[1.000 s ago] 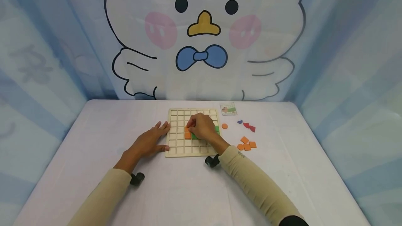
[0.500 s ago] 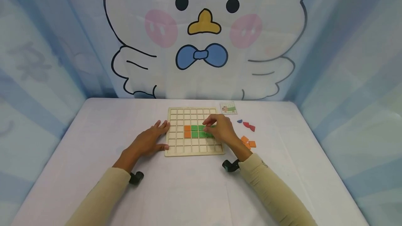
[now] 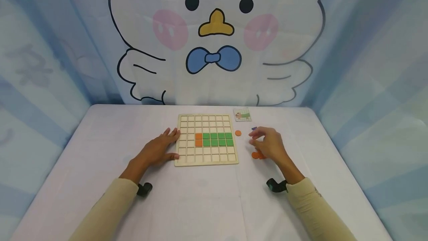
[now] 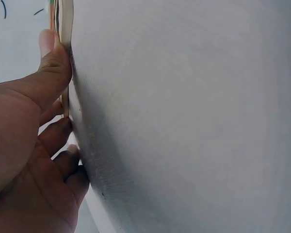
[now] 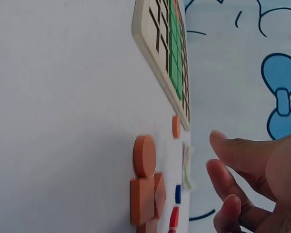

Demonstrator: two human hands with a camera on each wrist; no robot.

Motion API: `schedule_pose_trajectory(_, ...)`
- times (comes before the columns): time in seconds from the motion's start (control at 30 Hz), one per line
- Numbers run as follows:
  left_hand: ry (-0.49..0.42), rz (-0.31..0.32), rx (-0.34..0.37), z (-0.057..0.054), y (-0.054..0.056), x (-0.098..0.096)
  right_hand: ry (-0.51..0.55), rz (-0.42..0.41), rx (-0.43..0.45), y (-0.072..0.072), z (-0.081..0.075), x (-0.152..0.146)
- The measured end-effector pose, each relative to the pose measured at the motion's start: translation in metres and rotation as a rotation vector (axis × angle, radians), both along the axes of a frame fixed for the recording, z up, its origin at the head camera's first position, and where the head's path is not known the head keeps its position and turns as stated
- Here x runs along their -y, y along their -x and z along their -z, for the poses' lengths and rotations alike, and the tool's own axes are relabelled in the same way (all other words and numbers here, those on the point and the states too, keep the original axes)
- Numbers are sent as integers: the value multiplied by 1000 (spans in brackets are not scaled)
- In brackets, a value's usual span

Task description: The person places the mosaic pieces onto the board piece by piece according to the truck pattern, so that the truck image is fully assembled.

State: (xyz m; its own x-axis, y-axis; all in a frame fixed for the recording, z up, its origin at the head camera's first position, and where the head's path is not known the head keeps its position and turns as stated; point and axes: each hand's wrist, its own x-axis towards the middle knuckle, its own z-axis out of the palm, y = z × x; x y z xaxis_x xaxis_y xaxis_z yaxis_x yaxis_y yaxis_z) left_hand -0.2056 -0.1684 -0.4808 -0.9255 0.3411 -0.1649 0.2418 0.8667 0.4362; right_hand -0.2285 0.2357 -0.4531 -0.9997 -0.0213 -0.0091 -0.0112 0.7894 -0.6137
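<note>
A wooden grid board (image 3: 187, 161) lies on the table with two orange square tiles (image 3: 198, 139) and a double row of green square tiles (image 3: 217, 139) in its cells. My left hand (image 3: 155, 150) rests at the board's left edge, fingers spread, thumb and fingertips touching the rim. To the right of the board, my right hand (image 3: 270, 143) hovers above loose pieces, thumb and fingers apart with nothing between them. Beneath it, partly hidden in the head view, are an orange disc (image 5: 145, 156), orange squares (image 5: 143, 201), a blue piece (image 5: 178, 193) and red pieces (image 5: 174, 217).
A small picture card (image 3: 242, 115) lies beyond the board's far right corner. Another orange disc (image 3: 238, 133) sits just off the board's right edge. A white cloth covers the table (image 3: 200, 203); a printed curtain (image 3: 214, 84) stands behind it.
My right hand has moved off the board to the right, over the loose pieces, uncovering the orange and green tiles. My left hand stays at the board's edge.
</note>
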Motion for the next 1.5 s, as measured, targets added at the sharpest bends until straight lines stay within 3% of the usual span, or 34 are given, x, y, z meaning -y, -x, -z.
schedule_pose_trajectory(0.27, 2, -2, -1, -1, -1, 0, -35, 60, 27, -14, 8, -49)
schedule_pose_trajectory(0.47, -2, 10, -13, -1, -2, 0, -46, 66, 54, -21, 13, -66)
schedule_pose_trajectory(0.77, -11, 21, -20, -1, 0, 2, -61, 63, 123, -21, 17, -64)
schedule_pose_trajectory(1.2, -9, 21, -15, 1, 0, 2, -56, 20, 107, -20, 17, -63)
schedule_pose_trajectory(1.5, -12, 25, -12, 0, 0, 1, -7, 9, 45, -17, 12, -60)
